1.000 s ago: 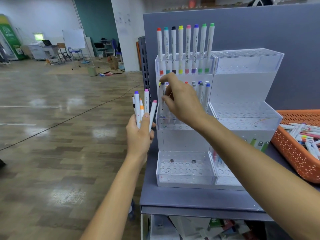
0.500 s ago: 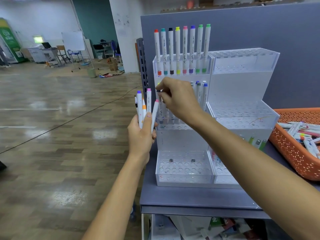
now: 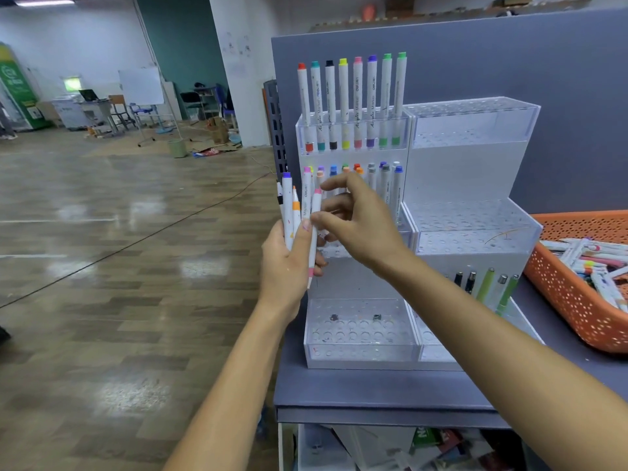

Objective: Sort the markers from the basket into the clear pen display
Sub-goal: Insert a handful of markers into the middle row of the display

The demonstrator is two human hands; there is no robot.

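The clear tiered pen display [image 3: 472,185] stands on the grey table. Its top left tier holds a row of upright markers [image 3: 356,96], and the middle left tier holds several shorter-showing ones [image 3: 385,178]. My left hand [image 3: 285,266] grips a bundle of markers [image 3: 289,202] upright, just left of the display. My right hand [image 3: 363,226] reaches across to the bundle and pinches the pink-capped marker [image 3: 316,202] between thumb and fingers, index finger raised. The orange basket [image 3: 571,300] with many loose markers [image 3: 591,263] sits at the right edge.
A grey partition [image 3: 509,56] rises behind the display. Green and dark pens [image 3: 486,283] stand in the lower right compartment. The table top [image 3: 373,392] ends just left of the display, with open wooden floor [image 3: 119,266] beyond.
My right hand has left the middle tier's left end and moved down-left to the bundle in my left hand, now pinching the pink-capped marker. The left hand stayed in place.
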